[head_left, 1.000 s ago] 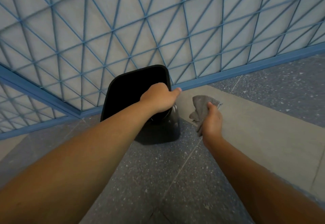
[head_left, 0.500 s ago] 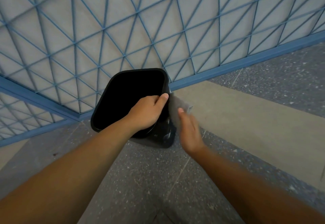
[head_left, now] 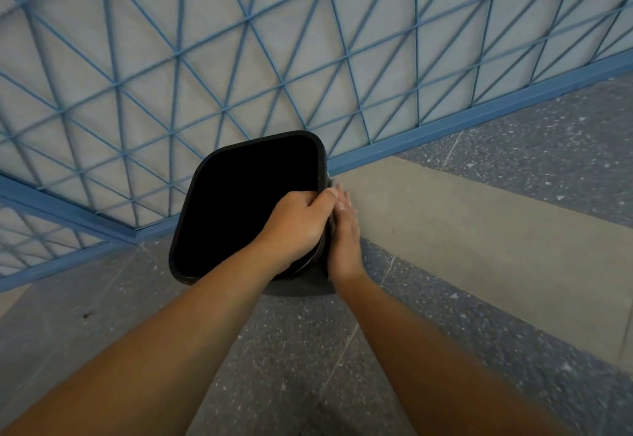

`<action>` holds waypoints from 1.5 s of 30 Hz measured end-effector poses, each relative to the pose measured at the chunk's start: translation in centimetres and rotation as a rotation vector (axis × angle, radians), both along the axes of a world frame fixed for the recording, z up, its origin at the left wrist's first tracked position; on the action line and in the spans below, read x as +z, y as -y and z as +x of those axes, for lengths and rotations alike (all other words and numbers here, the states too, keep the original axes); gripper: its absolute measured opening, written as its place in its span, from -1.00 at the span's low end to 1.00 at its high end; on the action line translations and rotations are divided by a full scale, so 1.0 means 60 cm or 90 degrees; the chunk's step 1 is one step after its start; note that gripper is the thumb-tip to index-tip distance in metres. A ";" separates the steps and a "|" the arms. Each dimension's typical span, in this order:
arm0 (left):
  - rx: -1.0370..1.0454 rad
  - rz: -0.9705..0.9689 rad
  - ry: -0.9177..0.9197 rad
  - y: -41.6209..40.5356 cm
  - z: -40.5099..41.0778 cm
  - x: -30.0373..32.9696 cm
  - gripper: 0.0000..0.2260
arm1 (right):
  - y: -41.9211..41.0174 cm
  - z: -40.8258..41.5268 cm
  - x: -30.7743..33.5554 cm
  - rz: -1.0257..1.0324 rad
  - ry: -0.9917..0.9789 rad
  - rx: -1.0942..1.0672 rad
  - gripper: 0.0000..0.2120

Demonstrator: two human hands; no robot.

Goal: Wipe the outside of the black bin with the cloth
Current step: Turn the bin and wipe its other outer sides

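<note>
**Hands at the black bin's right rim**

On the black bin's [head_left: 246, 209] right rim, the left hand [head_left: 298, 226] grips the edge. Just outside that wall, the right hand [head_left: 344, 230] presses flat-fingered; the cloth is mostly hidden beneath it. Behind the bin stands blue lattice fencing [head_left: 239, 58].

You stand in a public or institutional corridor: speckled terrazzo floor [head_left: 513, 168] with a plain grey strip, and beyond it a blue metal lattice railing [head_left: 239, 58].

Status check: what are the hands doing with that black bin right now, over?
Left hand grips black plastic bin at its rim. Right hand flat against bin's outer side, cloth mostly hidden. Nothing in the way.
</note>
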State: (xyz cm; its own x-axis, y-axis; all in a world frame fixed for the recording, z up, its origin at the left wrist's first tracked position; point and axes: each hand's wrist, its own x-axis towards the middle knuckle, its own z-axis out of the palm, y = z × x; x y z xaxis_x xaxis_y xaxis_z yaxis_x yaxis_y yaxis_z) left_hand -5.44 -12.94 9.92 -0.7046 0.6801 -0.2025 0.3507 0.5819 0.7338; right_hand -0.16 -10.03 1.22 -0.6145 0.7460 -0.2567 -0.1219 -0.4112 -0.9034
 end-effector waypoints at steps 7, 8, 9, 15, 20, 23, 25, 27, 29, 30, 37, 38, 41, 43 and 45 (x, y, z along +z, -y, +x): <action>-0.002 0.024 0.031 -0.001 0.001 -0.001 -0.65 | 0.061 0.031 -0.002 0.080 -0.013 0.009 -0.60; 0.004 0.020 0.024 -0.003 0.002 0.000 -0.62 | 0.057 0.032 -0.010 0.058 -0.013 0.004 -0.57; 0.008 0.014 0.017 -0.004 0.003 -0.001 -0.61 | 0.046 0.031 -0.014 0.010 -0.005 0.002 -0.54; -0.018 0.038 0.052 -0.003 0.006 0.001 -0.68 | 0.072 0.030 0.013 0.102 -0.032 -0.033 -0.58; 0.004 0.011 0.050 -0.008 0.010 0.000 -0.69 | 0.040 0.029 0.010 -0.058 -0.060 -0.072 -0.55; 0.013 0.024 0.076 -0.008 0.011 0.000 -0.64 | 0.085 0.034 0.043 0.035 -0.093 -0.100 -0.57; 0.017 0.015 0.069 -0.011 0.008 0.000 -0.66 | 0.088 0.034 0.040 0.021 -0.090 -0.156 -0.54; 0.011 0.011 0.046 -0.011 0.009 0.000 -0.63 | 0.065 0.028 0.031 -0.055 -0.077 -0.194 -0.49; 0.009 0.020 0.044 -0.009 0.009 -0.003 -0.63 | 0.068 0.025 0.042 -0.061 -0.085 -0.185 -0.52; 0.011 0.021 0.053 -0.009 0.008 -0.004 -0.65 | 0.082 0.027 0.052 -0.030 -0.081 -0.176 -0.56; 0.005 0.006 0.018 -0.014 0.014 -0.001 -0.55 | 0.076 0.038 0.037 -0.126 -0.060 -0.191 -0.62; 0.008 0.005 0.021 -0.014 0.014 -0.002 -0.54 | 0.087 0.040 0.045 -0.098 -0.054 -0.184 -0.61; 0.017 0.000 0.015 -0.013 0.014 0.000 -0.55 | 0.148 0.059 0.072 0.051 -0.022 -0.162 -0.51; 0.020 -0.001 0.010 -0.016 0.013 0.001 -0.54 | 0.143 0.063 0.050 0.028 -0.015 -0.167 -0.55; 0.025 -0.002 0.013 -0.016 0.014 -0.002 -0.54 | 0.109 0.060 0.030 -0.091 -0.033 -0.173 -0.65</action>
